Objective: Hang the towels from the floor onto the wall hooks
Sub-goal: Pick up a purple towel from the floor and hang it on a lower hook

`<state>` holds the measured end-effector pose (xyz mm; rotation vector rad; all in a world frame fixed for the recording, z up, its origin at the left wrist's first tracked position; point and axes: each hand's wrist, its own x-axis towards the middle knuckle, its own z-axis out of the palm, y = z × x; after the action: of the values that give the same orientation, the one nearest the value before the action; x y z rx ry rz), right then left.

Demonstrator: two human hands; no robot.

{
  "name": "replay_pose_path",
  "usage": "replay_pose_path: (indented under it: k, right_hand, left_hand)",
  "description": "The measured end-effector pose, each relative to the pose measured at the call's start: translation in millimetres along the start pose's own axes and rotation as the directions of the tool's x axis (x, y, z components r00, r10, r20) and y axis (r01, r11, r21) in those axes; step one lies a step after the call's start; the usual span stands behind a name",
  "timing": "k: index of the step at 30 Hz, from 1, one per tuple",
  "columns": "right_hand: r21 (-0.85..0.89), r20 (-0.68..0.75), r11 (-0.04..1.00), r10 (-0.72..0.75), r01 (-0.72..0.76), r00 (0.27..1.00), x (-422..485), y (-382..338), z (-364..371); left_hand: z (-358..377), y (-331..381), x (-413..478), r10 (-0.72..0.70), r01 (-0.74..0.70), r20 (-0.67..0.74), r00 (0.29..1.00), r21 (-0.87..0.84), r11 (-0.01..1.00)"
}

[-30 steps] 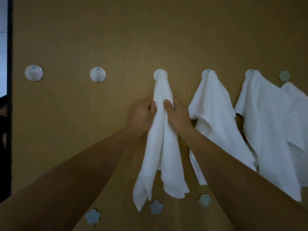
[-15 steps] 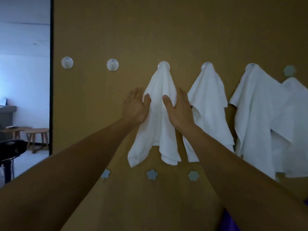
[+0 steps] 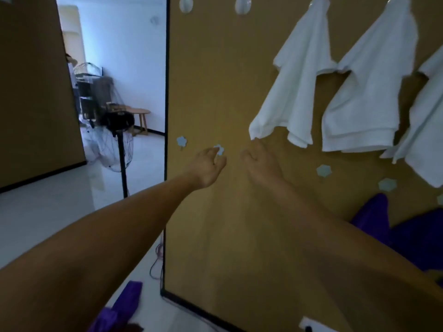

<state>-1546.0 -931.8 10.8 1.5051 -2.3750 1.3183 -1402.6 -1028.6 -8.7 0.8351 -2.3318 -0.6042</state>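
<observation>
three white towels (image 3: 294,87) hang on the wall (image 3: 215,80) at our right, two bare hooks (image 3: 242,4) wait above, and our left hand (image 3: 207,167) and right hand (image 3: 262,164) are relaxed open and hold nothing, so we judge some towels are left to fetch.

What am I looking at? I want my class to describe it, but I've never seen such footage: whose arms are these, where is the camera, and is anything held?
No machine: a person wears a wide-angle camera on the head, so you see their own bare arms reaching forward. The left hand and right hand are open and hold nothing, close to a brown wall panel, just below a white towel hanging from a hook. A second towel and a third towel hang to its right. Two bare round hooks sit further left. Purple cloth lies low on the right.
</observation>
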Motion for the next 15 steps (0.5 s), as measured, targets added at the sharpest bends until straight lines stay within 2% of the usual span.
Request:
replay_pose_path:
  k: [4, 9, 12, 15]
  right_hand:
    - [-0.038, 0.105, 0.999, 0.016, -0.012, 0.994, -57, -21, 61]
    - [-0.020, 0.367, 0.999, -0.030, 0.040, 0.930, -157, -53, 161]
    - [0.015, 0.555, 0.998, -0.052, 0.053, 0.830, -218, -69, 222]
    - [-0.001, 0.691, 0.994, -0.080, 0.111, 0.718, -276, -78, 276]
  left_hand:
    - [-14, -63, -78, -0.151, 0.151, 0.067, 0.986, 0.004, 0.988]
    - [-37, -162, -201, -0.345, 0.336, 0.062, 0.937, 0.114, 0.935]
    - [-39, -220, -290, -0.518, 0.502, 0.078, 0.852, 0.161, 0.850]
    - [-37, -265, -378, -0.692, 0.673, 0.074, 0.718, 0.178, 0.718]
